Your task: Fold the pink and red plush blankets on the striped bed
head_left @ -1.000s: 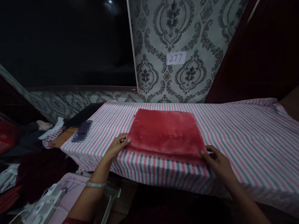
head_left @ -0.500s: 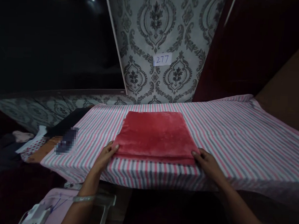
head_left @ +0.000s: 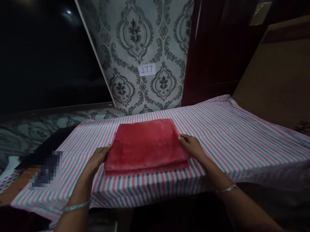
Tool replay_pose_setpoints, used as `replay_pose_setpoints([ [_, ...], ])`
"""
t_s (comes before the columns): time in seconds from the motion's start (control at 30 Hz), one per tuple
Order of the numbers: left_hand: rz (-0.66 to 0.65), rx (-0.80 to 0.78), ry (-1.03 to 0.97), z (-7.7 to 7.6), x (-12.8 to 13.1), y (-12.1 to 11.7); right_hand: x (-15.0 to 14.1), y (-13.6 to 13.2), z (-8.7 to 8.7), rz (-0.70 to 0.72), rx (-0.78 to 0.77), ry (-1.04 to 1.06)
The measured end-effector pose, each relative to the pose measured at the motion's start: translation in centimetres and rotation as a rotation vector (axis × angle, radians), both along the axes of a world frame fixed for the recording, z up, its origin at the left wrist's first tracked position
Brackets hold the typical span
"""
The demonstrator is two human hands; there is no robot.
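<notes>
A folded red plush cloth (head_left: 145, 143) lies in layers on the striped cloth (head_left: 235, 135) that covers the table. A lower layer shows along its front edge. My left hand (head_left: 97, 158) grips its left side near the front corner, with the thumb at the edge and the other fingers partly hidden. On the opposite side, my right hand (head_left: 192, 146) holds the right edge about midway, thumb on top and fingers beside and under the fabric.
A large dark screen (head_left: 43, 53) stands at the back left before patterned wallpaper (head_left: 135, 30). A paper marked 277 (head_left: 147, 69) is on the wall. A cardboard box (head_left: 285, 78) stands at the right. A pixelated dark item (head_left: 46, 170) lies at the table's left end.
The view has turned to the right. My right hand has slid from the front right corner farther back along the cloth's right edge; my left hand stays at the left side.
</notes>
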State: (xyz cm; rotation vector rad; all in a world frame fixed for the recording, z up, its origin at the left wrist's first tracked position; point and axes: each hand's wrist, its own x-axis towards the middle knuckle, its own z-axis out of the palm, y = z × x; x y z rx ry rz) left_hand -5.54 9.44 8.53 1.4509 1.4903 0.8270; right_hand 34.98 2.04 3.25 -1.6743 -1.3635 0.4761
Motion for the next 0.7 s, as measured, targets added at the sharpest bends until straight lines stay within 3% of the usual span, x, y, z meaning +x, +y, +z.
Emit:
replay_pose_setpoints([
  [0.1,-0.012,-0.156,-0.164,0.7,1.0,1.6,-0.1,1.4,0.0,0.045,-0.061,0.207],
  [0.23,0.085,-0.177,-0.193,0.8,2.7,4.5,-1.1,3.5,-0.4,0.104,-0.129,0.448],
  [0.37,0.186,-0.125,-0.139,-0.8,3.7,6.6,-1.7,4.7,-1.7,-0.003,-0.060,0.352],
  [0.5,0.303,-0.027,-0.102,-3.3,3.0,6.5,-0.9,4.0,-3.7,-0.163,-0.040,0.256],
  [0.6,0.302,-0.015,-0.134,-4.4,1.9,6.3,-0.3,3.6,-4.6,-0.111,-0.024,0.266],
  [0.7,0.226,-0.066,-0.218,-4.1,1.3,7.1,0.1,4.3,-4.2,-0.044,-0.026,0.254],
])
